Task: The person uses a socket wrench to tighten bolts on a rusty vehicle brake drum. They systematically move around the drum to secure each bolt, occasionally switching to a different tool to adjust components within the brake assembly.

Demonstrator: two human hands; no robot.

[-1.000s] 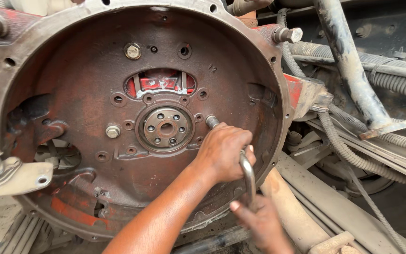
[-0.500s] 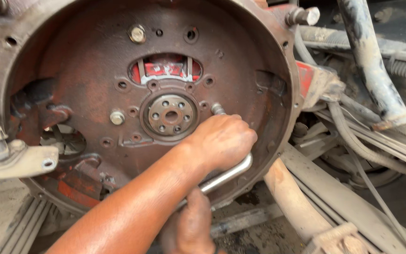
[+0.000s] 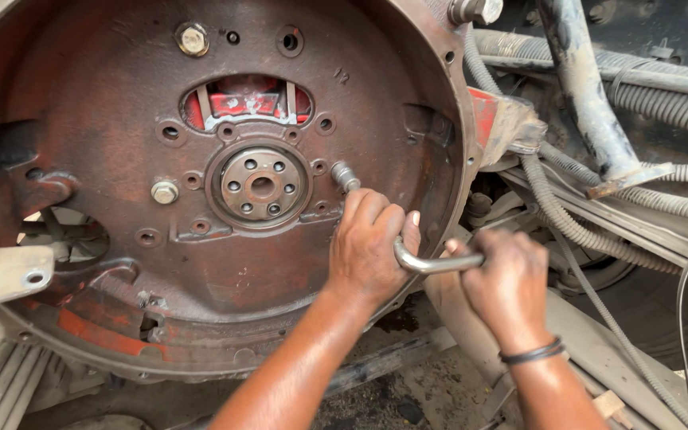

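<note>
Bent socket wrench (image 3: 431, 263) sits on a bolt just right of the hub (image 3: 262, 187) — left hand (image 3: 372, 239) wrapped around its shaft, right hand (image 3: 503, 279) fisted on the handle. Socket could slip off — knuckles hit the rusty housing (image 3: 81, 263).

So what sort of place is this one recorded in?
Most likely a vehicle repair workshop or yard. A large rusty red engine housing fills the view, hoses and a metal pipe run beside it, and the left hand and right hand work a bent socket wrench.
</note>
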